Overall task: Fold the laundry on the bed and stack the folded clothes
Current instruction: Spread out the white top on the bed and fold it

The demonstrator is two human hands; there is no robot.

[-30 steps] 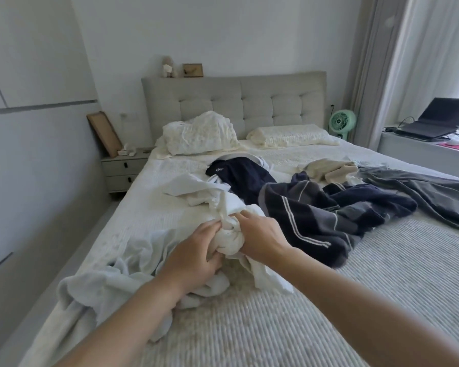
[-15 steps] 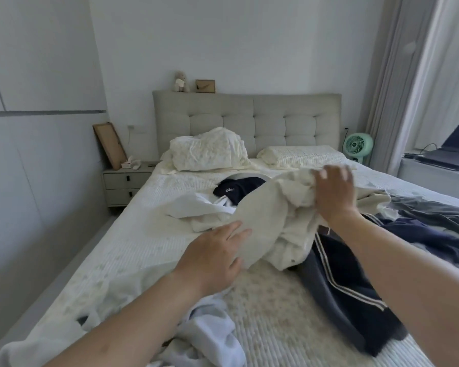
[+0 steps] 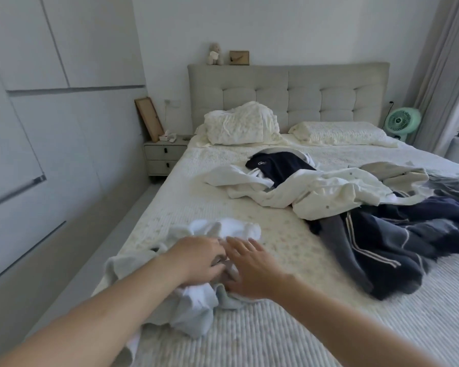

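Left hand: the left hand (image 3: 196, 258) lies knuckles-up on a crumpled white garment (image 3: 196, 300), fingers curled into the cloth and gripping a bunch of it.
Right hand: the right hand (image 3: 252, 268) is just beside the left hand, fingers spread and fairly straight, resting flat on the same garment and holding nothing.
White garment: near the bed's (image 3: 289, 327) left edge, at the foot end, unfolded, trailing over the side.
Cream garment: a rumpled cream garment (image 3: 323, 192) lies in the middle of the bed, well apart from the hands.
Striped garment: a navy garment with pale stripes (image 3: 382, 242) sprawls to the right of the hands, partly under the cream one.
Dark top: a navy top (image 3: 276, 165) lies beyond the cream garment, toward the pillows (image 3: 241, 123).
Surroundings: a grey tufted headboard (image 3: 289, 94), a nightstand (image 3: 164, 157) left of the bed, a green fan (image 3: 402, 121) right of it.
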